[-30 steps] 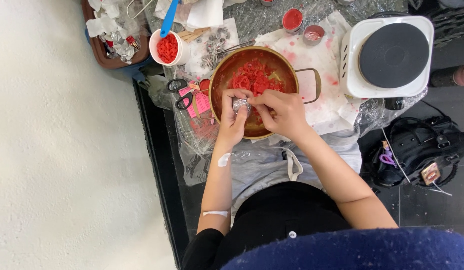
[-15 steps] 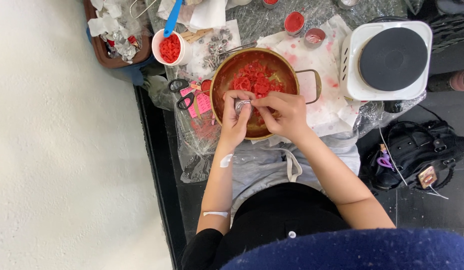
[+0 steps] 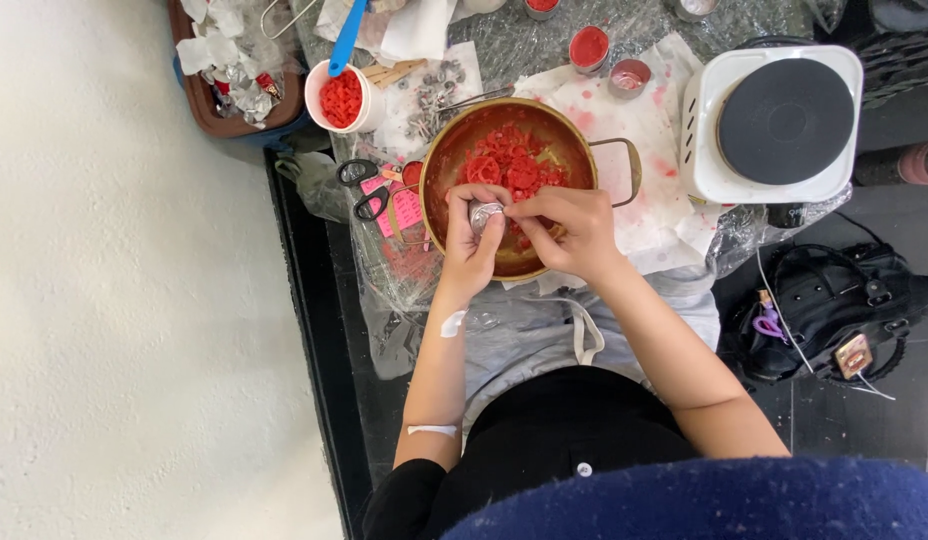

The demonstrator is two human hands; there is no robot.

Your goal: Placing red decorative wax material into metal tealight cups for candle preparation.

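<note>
Leftmost, a white cup (image 3: 342,97) heaped with red pieces. Next, left hand (image 3: 471,243) curled around a small silver tin (image 3: 483,213) above the brass pot (image 3: 454,140), right hand (image 3: 573,232) pinching at its rim. Plenty of red chunks (image 3: 509,165) already in the pot; tin seemingly not yet emptied. Rightmost, hot plate (image 3: 784,117) bare.

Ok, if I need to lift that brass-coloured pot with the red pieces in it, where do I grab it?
Take the round brass-coloured pot by its looped side handle, coming in from the hot-plate side. The loop juts clear of the rim there, while both hands, left and right, crowd the near rim.
</note>
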